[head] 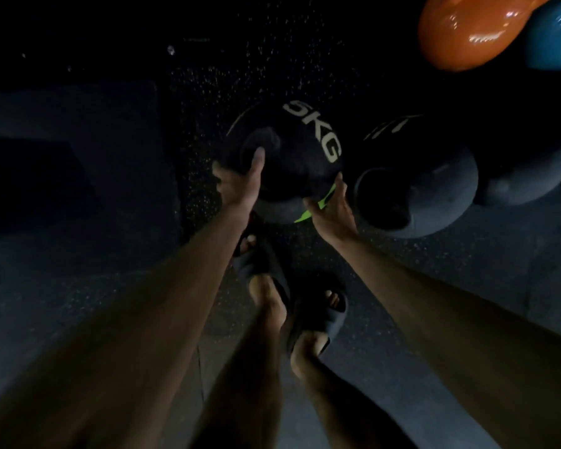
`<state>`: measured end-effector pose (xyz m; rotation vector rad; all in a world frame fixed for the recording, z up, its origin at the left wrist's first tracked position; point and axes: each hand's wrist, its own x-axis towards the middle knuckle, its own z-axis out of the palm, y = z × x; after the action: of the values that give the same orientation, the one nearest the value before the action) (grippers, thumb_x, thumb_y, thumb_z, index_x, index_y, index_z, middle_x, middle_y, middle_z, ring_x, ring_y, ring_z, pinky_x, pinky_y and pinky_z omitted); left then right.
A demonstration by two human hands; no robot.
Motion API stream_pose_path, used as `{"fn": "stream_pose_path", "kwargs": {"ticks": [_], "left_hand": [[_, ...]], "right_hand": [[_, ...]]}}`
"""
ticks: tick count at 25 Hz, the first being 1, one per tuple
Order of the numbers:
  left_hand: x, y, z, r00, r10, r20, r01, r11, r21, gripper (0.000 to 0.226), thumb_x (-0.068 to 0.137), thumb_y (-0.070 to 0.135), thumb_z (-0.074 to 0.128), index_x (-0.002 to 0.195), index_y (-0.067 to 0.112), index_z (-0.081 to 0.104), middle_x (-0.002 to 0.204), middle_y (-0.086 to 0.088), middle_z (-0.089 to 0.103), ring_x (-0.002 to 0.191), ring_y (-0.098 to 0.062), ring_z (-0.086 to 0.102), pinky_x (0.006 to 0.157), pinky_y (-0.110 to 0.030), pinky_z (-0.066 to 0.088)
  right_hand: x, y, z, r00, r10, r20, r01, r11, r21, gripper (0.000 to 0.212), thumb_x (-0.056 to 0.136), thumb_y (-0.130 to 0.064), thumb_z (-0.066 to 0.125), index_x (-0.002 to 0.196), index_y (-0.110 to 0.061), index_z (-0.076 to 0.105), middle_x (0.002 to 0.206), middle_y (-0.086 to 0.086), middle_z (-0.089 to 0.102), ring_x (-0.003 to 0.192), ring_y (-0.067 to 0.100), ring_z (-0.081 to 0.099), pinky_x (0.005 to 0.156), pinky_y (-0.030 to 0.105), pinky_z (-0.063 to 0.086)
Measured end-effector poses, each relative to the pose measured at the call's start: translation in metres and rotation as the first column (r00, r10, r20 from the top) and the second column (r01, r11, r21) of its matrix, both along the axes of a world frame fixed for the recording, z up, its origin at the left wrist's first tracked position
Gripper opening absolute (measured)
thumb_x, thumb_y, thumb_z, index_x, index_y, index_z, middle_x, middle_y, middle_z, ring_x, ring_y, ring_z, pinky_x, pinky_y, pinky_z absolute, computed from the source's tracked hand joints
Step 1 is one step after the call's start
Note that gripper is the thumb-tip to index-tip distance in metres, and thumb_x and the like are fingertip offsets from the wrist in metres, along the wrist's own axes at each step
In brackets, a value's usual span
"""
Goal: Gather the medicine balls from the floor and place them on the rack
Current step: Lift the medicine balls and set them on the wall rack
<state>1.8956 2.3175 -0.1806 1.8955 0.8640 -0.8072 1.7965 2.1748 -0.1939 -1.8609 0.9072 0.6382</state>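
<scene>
Medicine ball (292, 163) marked 5KG, frame centre, gripped by left hand (240, 184) on its left side, thumb up top, and right hand (332, 210) cupping the lower right (both curled round it). Second dark ball (415, 192) just beside it, right. Orange ball (473, 30) and blue ball (554, 40) upper right corner; feet (334, 301) in slides below, on the speckled floor (110, 286).

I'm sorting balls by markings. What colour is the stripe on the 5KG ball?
Bright green stripe on the black 5KG ball; the head view shows it.
</scene>
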Motion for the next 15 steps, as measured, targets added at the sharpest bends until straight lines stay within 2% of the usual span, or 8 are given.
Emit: {"fn": "stream_pose_path", "kwargs": {"ticks": [2,5,6,8,10,11,12,15], "left_hand": [[-0.008,-0.001,-0.005,0.996,-0.024,-0.081,0.023,1.0,-0.016,0.092,0.091,0.049,0.063,0.156,0.028,0.001,0.152,-0.012,0.032,0.127,-0.036,0.047,0.098,-0.056,0.05],[-0.035,-0.002,-0.013,1.0,0.005,-0.017,-0.006,0.998,-0.058,0.08,0.101,0.022,0.052,0.156,0.035,-0.004,0.138,-0.012,0.045,0.109,-0.03,0.054,0.095,-0.057,0.053],[-0.041,0.001,-0.02,1.0,0.005,0.01,-0.005,0.999,-0.054,0.079,0.102,0.02,0.05,0.156,0.037,-0.006,0.14,-0.015,0.046,0.113,-0.032,0.056,0.098,-0.056,0.051],[-0.044,0.011,-0.027,0.999,0.016,0.033,-0.014,0.998,-0.053,0.079,0.102,0.016,0.048,0.156,0.036,-0.007,0.142,-0.013,0.046,0.124,-0.031,0.053,0.105,-0.051,0.047],[-0.043,0.037,-0.04,0.997,0.078,0.01,-0.076,0.988,-0.136,0.081,0.101,0.015,0.051,0.156,0.037,-0.004,0.148,-0.007,0.043,0.132,-0.028,0.047,0.107,-0.053,0.045],[-0.043,0.052,-0.047,0.995,0.097,-0.028,-0.101,0.975,-0.198,0.081,0.1,0.016,0.054,0.155,0.04,0.0,0.153,-0.006,0.039,0.135,-0.029,0.045,0.104,-0.056,0.046],[-0.043,0.068,-0.053,0.994,0.101,-0.047,-0.109,0.963,-0.247,0.078,0.099,0.017,0.055,0.154,0.041,0.005,0.155,-0.004,0.036,0.135,-0.028,0.043,0.098,-0.056,0.05],[-0.04,0.106,-0.07,0.995,0.091,-0.05,-0.103,0.932,-0.347,0.069,0.1,0.007,0.052,0.151,0.04,0.018,0.153,0.001,0.036,0.128,-0.02,0.043,0.074,-0.043,0.054]], "right_hand": [[-0.009,0.003,-0.004,0.999,-0.036,0.003,0.036,0.999,0.015,0.086,0.098,-0.035,0.056,0.159,-0.024,-0.004,0.161,0.004,0.026,0.139,0.031,0.042,0.105,0.044,0.046],[-0.023,0.002,-0.006,0.997,-0.054,0.051,0.053,0.998,0.032,0.081,0.097,-0.031,0.057,0.158,-0.026,0.004,0.153,0.001,0.039,0.128,0.024,0.051,0.097,0.04,0.05],[-0.028,0.002,-0.006,0.995,-0.074,0.059,0.072,0.997,0.029,0.073,0.097,-0.029,0.056,0.155,-0.024,0.012,0.143,-0.003,0.048,0.121,0.02,0.055,0.091,0.035,0.052],[-0.039,0.008,-0.006,0.992,-0.102,0.073,0.105,0.994,-0.039,0.043,0.1,-0.021,0.05,0.139,-0.019,0.032,0.109,-0.013,0.061,0.099,0.015,0.065,0.07,0.015,0.048],[-0.042,0.017,0.001,0.989,-0.117,0.092,0.125,0.988,-0.094,0.024,0.103,-0.018,0.042,0.127,-0.016,0.04,0.088,-0.018,0.058,0.078,0.004,0.061,0.054,0.006,0.037],[-0.04,0.02,0.004,0.986,-0.141,0.09,0.15,0.984,-0.101,0.023,0.105,-0.022,0.04,0.127,-0.016,0.042,0.088,-0.016,0.058,0.076,0.002,0.058,0.056,0.008,0.038],[-0.037,0.021,0.002,0.982,-0.176,0.075,0.183,0.978,-0.101,0.027,0.105,-0.027,0.039,0.13,-0.016,0.043,0.094,-0.011,0.058,0.079,0.006,0.058,0.065,0.014,0.041],[-0.012,0.019,-0.018,0.962,-0.271,0.013,0.272,0.96,-0.065,0.052,0.093,-0.049,0.04,0.134,-0.018,0.047,0.112,0.004,0.06,0.103,0.026,0.058,0.09,0.04,0.047]]}}
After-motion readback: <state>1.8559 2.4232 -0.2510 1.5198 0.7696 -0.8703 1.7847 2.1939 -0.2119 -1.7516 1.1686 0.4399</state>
